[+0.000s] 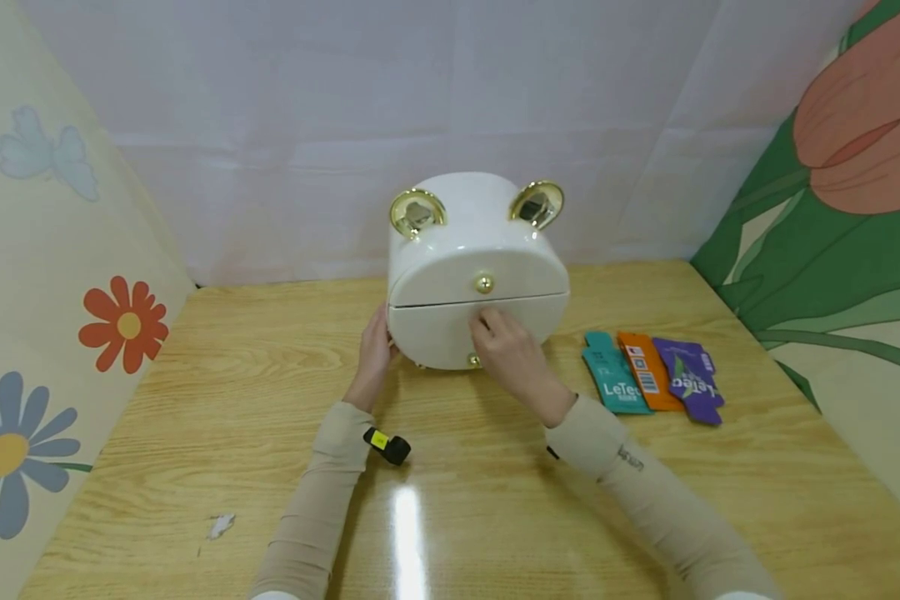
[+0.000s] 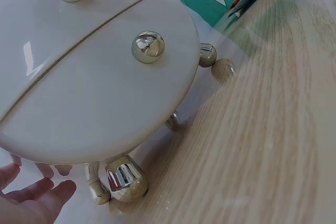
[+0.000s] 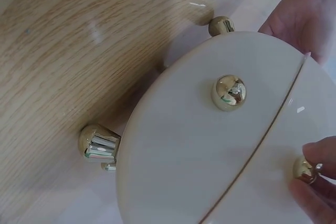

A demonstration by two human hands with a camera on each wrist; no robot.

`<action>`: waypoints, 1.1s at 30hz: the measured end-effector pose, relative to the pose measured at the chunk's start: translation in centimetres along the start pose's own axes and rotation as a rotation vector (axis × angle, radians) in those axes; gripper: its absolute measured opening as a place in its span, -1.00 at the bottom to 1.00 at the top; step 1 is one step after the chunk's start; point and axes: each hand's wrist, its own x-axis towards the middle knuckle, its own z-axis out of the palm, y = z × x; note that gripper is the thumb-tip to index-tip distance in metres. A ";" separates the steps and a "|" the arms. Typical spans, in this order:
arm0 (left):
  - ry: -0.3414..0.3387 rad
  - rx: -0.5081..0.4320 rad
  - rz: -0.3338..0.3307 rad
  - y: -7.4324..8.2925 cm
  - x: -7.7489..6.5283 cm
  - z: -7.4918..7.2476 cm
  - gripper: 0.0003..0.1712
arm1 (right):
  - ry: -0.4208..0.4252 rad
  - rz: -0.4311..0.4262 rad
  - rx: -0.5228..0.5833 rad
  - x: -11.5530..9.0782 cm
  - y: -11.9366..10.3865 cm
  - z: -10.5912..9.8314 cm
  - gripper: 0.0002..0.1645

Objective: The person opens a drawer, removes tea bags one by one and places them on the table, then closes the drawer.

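Observation:
A glossy white rounded drawer box (image 1: 450, 329) with two gold ears stands on small gold feet at the back of the table. Its front has several gold knobs and seams between drawers. My right hand (image 1: 513, 354) pinches the middle gold knob (image 3: 304, 170) between thumb and finger. Below it, the lowest knob (image 2: 148, 46) is untouched, and the drawers look closed. My left hand (image 1: 373, 354) rests against the box's left side with its fingers extended, as the left wrist view shows near the gold foot (image 2: 126, 178).
To the right of the box lie a teal sachet (image 1: 621, 379), an orange sachet (image 1: 651, 371) and a purple sachet (image 1: 690, 379). A pale cloth wall (image 1: 285, 167) rises behind the table (image 1: 232, 417). Flower-patterned panels (image 1: 855, 317) stand at both sides.

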 end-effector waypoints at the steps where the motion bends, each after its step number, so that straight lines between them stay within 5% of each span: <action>1: 0.000 -0.002 -0.001 0.0 0.0 0.0 -0.47 | 0.004 0.001 0.008 0.0 0.0 -0.1 -0.89; 21: 0.021 -0.010 0.020 -0.1 0.1 0.3 -0.48 | 0.003 0.032 0.077 -0.8 -0.7 -1.3 -0.93; 33: 0.024 0.124 0.040 0.0 0.0 0.0 -0.48 | 0.015 0.023 0.091 -1.6 -1.4 -2.3 -0.83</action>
